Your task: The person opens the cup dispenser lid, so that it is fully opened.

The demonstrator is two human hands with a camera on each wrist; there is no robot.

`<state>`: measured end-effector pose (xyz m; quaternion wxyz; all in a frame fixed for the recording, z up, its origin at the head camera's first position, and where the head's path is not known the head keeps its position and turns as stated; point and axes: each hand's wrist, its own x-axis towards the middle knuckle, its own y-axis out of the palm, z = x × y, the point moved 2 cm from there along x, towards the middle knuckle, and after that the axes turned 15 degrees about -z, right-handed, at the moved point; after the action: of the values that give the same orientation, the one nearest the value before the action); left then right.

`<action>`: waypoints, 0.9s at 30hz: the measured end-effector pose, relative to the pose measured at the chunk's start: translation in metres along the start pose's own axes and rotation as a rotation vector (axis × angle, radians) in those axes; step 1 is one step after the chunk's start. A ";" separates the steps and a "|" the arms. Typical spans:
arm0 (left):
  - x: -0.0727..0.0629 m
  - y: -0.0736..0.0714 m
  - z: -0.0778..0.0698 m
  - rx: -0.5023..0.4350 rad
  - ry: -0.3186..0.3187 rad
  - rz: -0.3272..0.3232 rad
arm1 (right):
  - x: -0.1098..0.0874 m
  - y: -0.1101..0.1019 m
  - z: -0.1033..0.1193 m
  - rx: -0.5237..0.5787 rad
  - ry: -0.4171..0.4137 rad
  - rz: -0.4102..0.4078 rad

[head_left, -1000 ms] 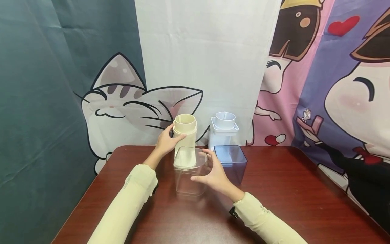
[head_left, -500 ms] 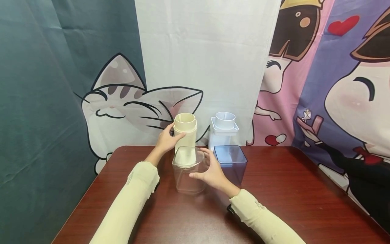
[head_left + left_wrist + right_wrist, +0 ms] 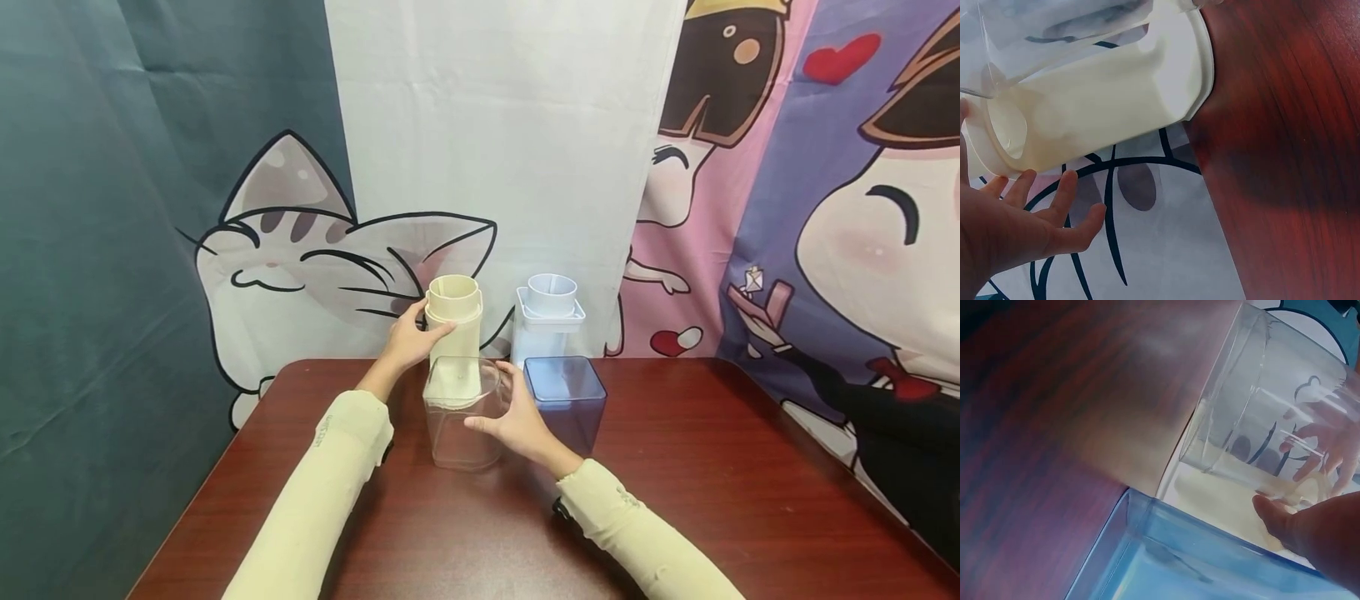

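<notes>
A cream dispenser stand (image 3: 455, 340) with a round cup on top stands at the back of the table. My left hand (image 3: 408, 340) holds its upper collar at the left side, thumb across the front. In the left wrist view the fingers (image 3: 1060, 200) are spread beside the stand's ring. With my right hand (image 3: 521, 421) I grip a clear plastic container (image 3: 463, 433) by its right side, thumb in front and fingers at the far rim. The container is tilted slightly, close in front of the cream stand, whose lower part shows through it.
Just right of my right hand sits a translucent blue container (image 3: 564, 408), in front of a pale blue dispenser stand (image 3: 551, 321). The dark red wooden table (image 3: 712, 467) backs onto a printed cloth curtain (image 3: 495, 150).
My right hand has moved the clear container a little away from me, closer to the cream stand. The left hand stays at the collar; the blue containers have not moved.
</notes>
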<state>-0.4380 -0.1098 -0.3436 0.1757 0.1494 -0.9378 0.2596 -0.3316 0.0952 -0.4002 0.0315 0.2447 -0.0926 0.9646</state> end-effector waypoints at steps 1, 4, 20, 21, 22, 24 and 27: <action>0.000 -0.001 0.000 0.001 0.000 0.003 | 0.000 0.000 0.003 0.001 0.004 0.005; 0.001 -0.002 -0.001 0.008 -0.002 0.014 | 0.002 0.001 0.000 -0.012 0.014 0.009; 0.000 0.003 -0.002 0.055 0.027 0.003 | 0.015 0.004 -0.030 0.020 0.001 0.024; 0.001 0.004 -0.003 0.054 0.032 0.003 | 0.015 0.004 -0.030 0.025 -0.006 0.022; 0.001 0.004 -0.003 0.054 0.036 0.001 | 0.016 0.004 -0.031 0.031 -0.012 0.021; 0.002 0.005 -0.003 0.057 0.040 -0.003 | 0.016 0.004 -0.032 0.018 -0.027 0.016; 0.003 0.004 0.000 0.078 0.007 -0.004 | 0.016 0.005 -0.032 -0.012 -0.050 0.022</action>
<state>-0.4423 -0.1075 -0.3440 0.1734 0.1572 -0.9261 0.2960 -0.3614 0.0963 -0.4210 0.0198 0.2678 -0.1018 0.9579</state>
